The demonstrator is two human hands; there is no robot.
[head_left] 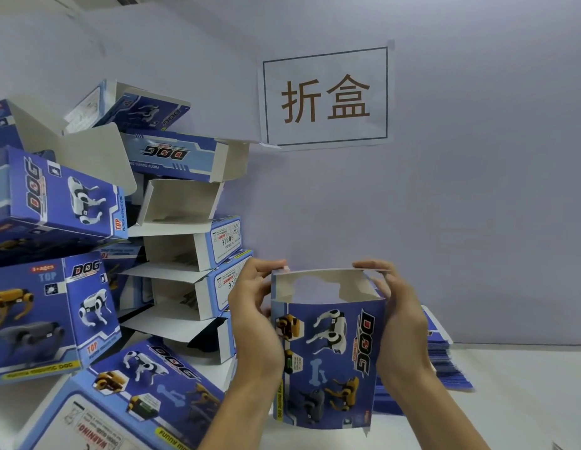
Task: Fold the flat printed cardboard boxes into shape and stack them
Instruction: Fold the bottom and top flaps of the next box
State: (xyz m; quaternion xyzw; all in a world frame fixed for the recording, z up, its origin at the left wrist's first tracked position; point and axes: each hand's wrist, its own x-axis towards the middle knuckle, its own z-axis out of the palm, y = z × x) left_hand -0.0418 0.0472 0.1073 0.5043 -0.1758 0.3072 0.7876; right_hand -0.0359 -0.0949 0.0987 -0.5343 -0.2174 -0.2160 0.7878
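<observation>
I hold a blue printed cardboard box (pixel 328 358) upright in front of me, opened into a tube, with its white top flaps (pixel 321 282) showing. My left hand (pixel 253 306) grips its left top edge and my right hand (pixel 396 313) grips its right top edge. Toy dogs and the word DOG are printed on its front. Behind my right hand lies a stack of flat blue boxes (pixel 445 362) on the white table (pixel 526 401). At the left, folded boxes (pixel 185 241) are piled high and loosely.
The pile of folded boxes leans across the whole left side, with one lying at the front left (pixel 130 394). A paper sign (pixel 325 95) with two characters hangs on the pale wall behind.
</observation>
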